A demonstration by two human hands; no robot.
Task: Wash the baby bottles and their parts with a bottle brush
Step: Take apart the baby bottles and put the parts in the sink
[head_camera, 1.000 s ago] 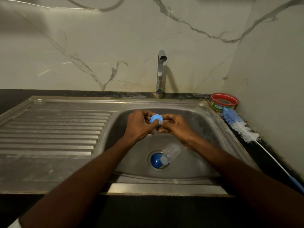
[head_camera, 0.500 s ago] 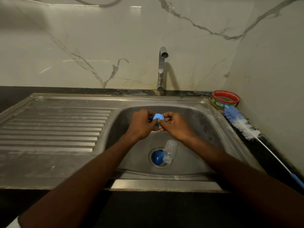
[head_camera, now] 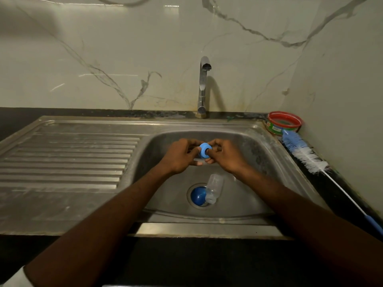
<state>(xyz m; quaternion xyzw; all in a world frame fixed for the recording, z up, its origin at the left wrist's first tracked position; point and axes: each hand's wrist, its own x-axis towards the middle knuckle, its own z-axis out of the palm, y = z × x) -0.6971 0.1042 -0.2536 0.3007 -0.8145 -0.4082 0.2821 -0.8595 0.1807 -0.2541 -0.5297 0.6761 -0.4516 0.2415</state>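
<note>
Both hands [head_camera: 205, 156] pinch the blue ring [head_camera: 205, 150], opening facing the camera.

1. My left hand [head_camera: 181, 155] and right hand [head_camera: 227, 155] meet just above the middle of the frame, over the steel sink [head_camera: 269, 162]; both pinch a small blue bottle ring [head_camera: 205, 150] between curled fingers.
2. Below them, a clear baby bottle [head_camera: 214, 188] lies on its side on the basin floor, its mouth touching a blue cap [head_camera: 198, 195] sitting in the drain.
3. The tap [head_camera: 204, 85] stands at upper centre against the marble wall.
4. At the right edge I see a bottle brush [head_camera: 304, 154] lying on the dark counter, its blue tip just beside a red-rimmed tub [head_camera: 285, 123].
5. The ribbed drainboard [head_camera: 68, 158] fills the left.
</note>
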